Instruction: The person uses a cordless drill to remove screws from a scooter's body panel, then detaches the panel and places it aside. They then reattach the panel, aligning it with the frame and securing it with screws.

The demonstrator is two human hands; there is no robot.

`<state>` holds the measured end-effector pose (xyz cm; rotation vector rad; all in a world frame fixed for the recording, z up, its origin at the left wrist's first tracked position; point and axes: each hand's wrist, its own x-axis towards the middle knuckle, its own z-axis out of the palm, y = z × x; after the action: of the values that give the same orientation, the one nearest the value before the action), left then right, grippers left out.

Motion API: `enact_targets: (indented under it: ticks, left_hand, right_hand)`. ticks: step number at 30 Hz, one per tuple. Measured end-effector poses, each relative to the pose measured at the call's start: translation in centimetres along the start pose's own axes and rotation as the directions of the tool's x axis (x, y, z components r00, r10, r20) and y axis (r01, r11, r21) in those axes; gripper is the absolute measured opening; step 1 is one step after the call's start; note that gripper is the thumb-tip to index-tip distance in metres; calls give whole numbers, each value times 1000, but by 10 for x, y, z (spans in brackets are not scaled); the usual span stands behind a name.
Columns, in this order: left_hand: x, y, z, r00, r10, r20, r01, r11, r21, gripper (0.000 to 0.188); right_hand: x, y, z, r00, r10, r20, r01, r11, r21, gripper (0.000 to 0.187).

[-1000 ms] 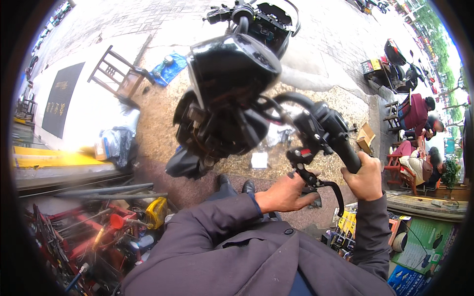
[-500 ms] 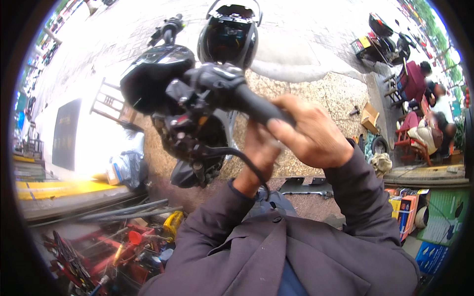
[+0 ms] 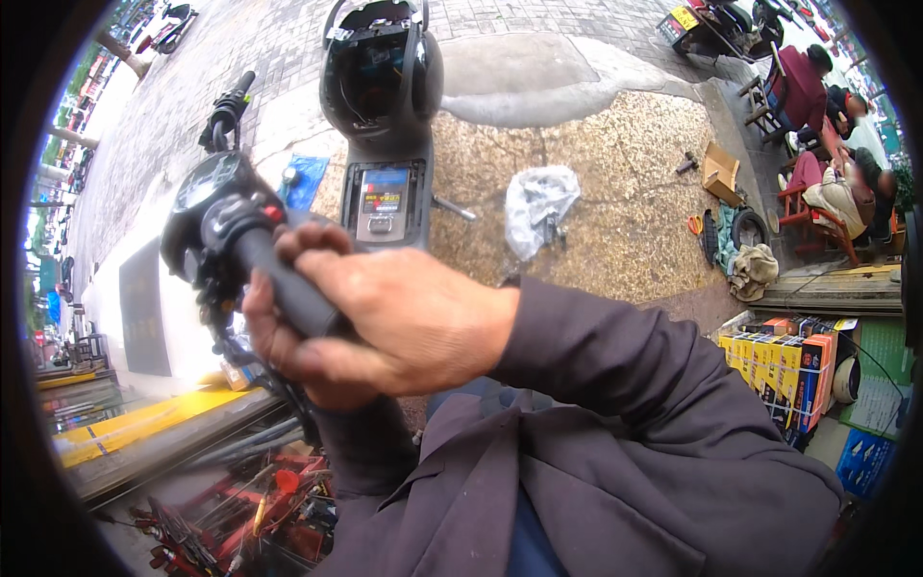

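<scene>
- Evidently, as I view it from my remote station, the black handlebar grip lies left of centre, slanting down to the right, its outer end partly covered by the person's fingers.
- Right hand: I find it grasping the grip, wrapped about the outer end.
- Left hand: partly hidden beneath the right; fingers show beside the grip, but I cannot tell whether they are closed on it.
- Handling, in my judgement: the grip looks rubbery and firm with slight give, unlikely to slip in a dry palm. The handlebar behind it should feel weighty and swing with the steering.
- Hold point: I would take the grip around its middle, clear of the red button and the switch housing, which look more fragile.
- Surroundings: I note the scooter body beyond, and a clear plastic bag on the ground to the right.
</scene>
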<state>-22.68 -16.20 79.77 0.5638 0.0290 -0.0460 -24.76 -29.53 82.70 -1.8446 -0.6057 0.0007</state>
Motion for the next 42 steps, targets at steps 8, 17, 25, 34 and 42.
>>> enact_targets:
  ticks: [8, 17, 25, 34, 42]
  left_hand:
    - [1, -4, -10, 958, -136, 253, 206, 939, -276, 51]
    - [3, -12, -2, 972, -141, 188, 180, 961, -209, 59]
    - [-8, 11, 25, 977, -100, -190, 151, 949, 278, 66]
    - [-3, 3, 82, 757, 461, -464, 512, 25, 859, 28]
    - [10, 5, 65, 670, 696, -258, 736, -667, 110, 40]
  right_hand:
    - [-108, 132, -70, 817, 573, 63, -528, 787, -318, 56]
    - [-270, 284, -201, 478, 844, -242, -876, 480, -54, 46]
    - [-268, 433, -343, 479, 877, -29, -877, 480, 15, 42]
    - [-188, 457, -453, 544, 823, 163, -837, 547, 30, 41]
    - [-44, 484, -499, 722, 655, 223, -662, 747, -54, 38]
